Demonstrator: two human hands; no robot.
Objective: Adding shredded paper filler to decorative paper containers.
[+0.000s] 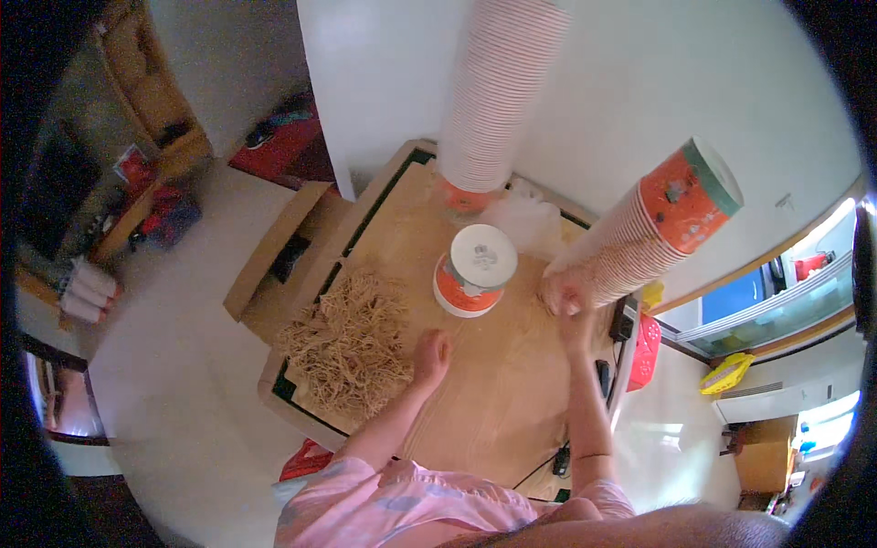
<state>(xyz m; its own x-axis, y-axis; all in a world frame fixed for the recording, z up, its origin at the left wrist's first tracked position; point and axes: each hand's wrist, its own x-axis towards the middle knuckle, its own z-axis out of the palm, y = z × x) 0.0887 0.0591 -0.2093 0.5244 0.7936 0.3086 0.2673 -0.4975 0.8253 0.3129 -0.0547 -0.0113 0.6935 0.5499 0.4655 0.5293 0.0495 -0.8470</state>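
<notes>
My right hand (568, 294) is at the lower end of a tall leaning stack of paper tubs (681, 205), its fingers closed on the rims there. The topmost tub is orange with a green band and stands upside down. In front of me my left hand (432, 359) hangs over the table with its fingers curled; whether it holds anything small is hidden. Just beyond it sits an upside-down orange paper tub (475, 274) with a white base. Left of that hand lies a heap of tan crinkled strands (347, 347), like shredded paper.
Another very tall stack of white-rimmed tubs (502, 91) rises at the table's back, beside clear plastic wrapping (533, 221). An open cardboard box (283, 247) adjoins the table's left side. Black adapters and a cable (559, 459) lie along the right edge, near a red basket (645, 352).
</notes>
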